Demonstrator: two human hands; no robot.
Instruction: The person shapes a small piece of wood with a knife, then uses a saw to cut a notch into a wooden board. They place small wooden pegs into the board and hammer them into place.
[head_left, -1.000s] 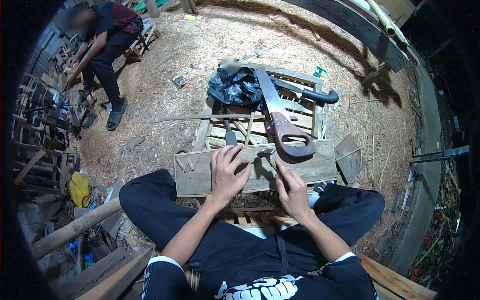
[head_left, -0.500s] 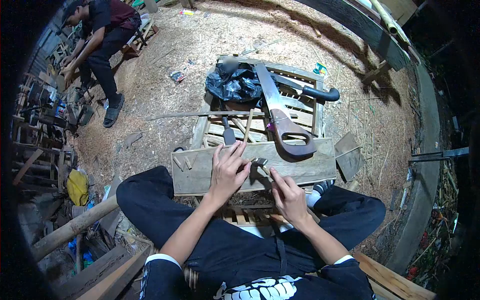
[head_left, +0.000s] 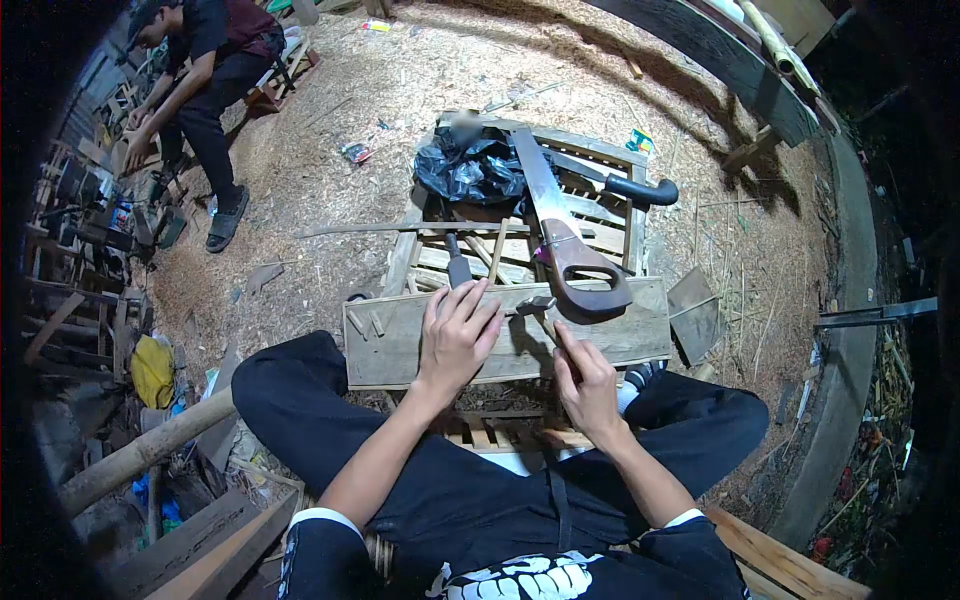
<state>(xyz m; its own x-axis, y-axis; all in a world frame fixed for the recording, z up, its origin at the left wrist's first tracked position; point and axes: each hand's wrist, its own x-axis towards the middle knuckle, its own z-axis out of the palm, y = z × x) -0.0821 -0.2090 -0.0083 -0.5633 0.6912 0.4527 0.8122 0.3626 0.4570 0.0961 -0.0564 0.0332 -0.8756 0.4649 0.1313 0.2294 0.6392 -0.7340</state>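
Observation:
A hammer (head_left: 537, 305) is in my right hand (head_left: 590, 385), its handle running up from my closed fingers and its dark head just over a wooden board (head_left: 625, 345). On the left part of the same board rests my left hand (head_left: 455, 335), fingers bent and close together, thumb toward the hammer head. A small pale tip shows beside those fingertips; what they pinch is too small to make out. Two short wooden pegs (head_left: 367, 323) lie at the board's left end. A handsaw (head_left: 588, 280) lies with its handle on the board's far edge.
Beyond the board, a slatted wooden frame (head_left: 637, 225) holds a black plastic bag (head_left: 465, 175), a dark-handled tool (head_left: 640, 188) and a chisel-like tool (head_left: 459, 268). Another person (head_left: 205, 85) bends over work at upper left. Wood shavings cover the ground.
The hammer head has shifted slightly right and up, and my right hand has moved a little right with it. My left hand stays nearly in place.

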